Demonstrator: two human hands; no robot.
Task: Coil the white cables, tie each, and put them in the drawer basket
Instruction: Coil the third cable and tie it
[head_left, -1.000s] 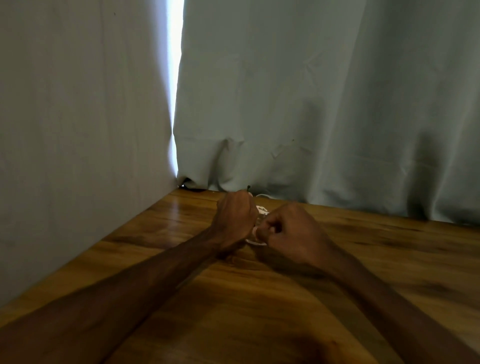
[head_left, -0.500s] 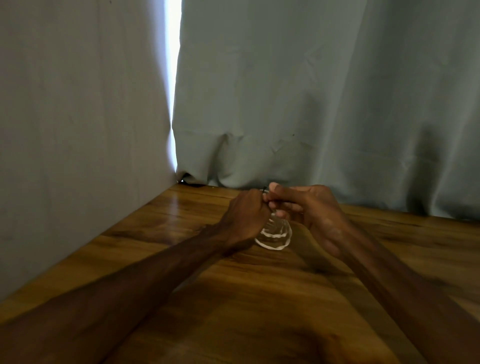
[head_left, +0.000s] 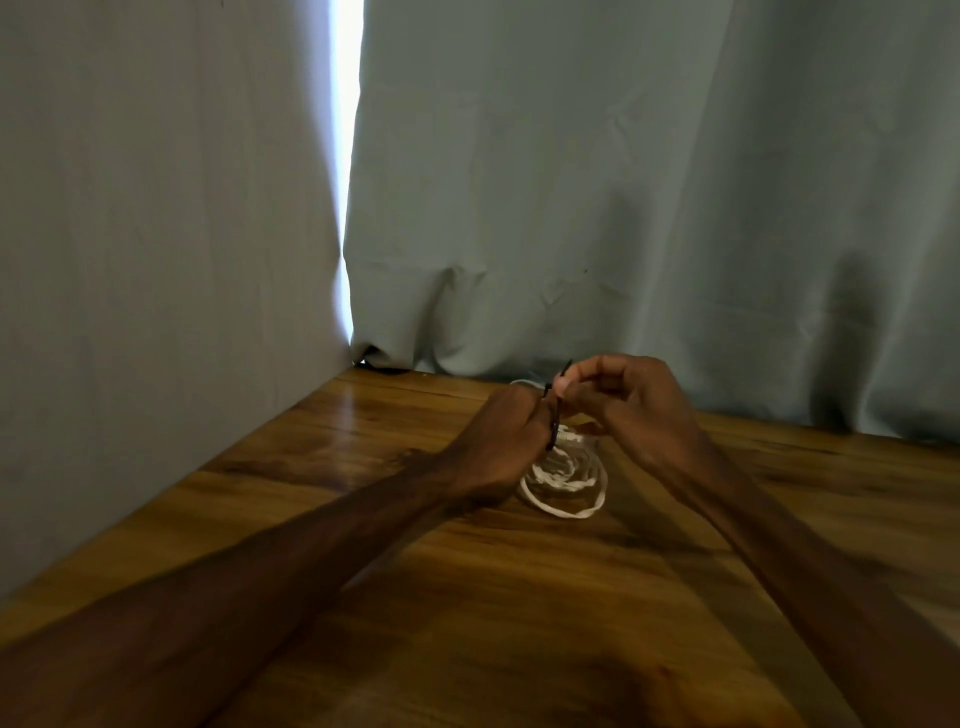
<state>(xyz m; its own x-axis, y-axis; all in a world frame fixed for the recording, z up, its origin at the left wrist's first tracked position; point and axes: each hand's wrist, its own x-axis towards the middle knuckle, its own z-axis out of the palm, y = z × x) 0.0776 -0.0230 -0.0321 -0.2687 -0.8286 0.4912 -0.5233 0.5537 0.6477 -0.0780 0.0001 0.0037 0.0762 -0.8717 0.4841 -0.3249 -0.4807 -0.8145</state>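
A coiled white cable lies on the wooden table near the back. My left hand grips the coil's near-left side, fingers curled round it. A thin black tie runs up from the coil between both hands. My right hand is raised just above the coil and pinches the tie's free end between thumb and fingertips. A bit of another white cable shows behind my left hand. No drawer basket is in view.
Grey curtains hang close behind the table, and another grey cloth wall borders its left edge. A bright slit separates them at the back-left corner.
My right hand lifted off the coil and rose up and right, drawing the black tie's end upward. The coil became visible below it. My left hand stayed on the coil.
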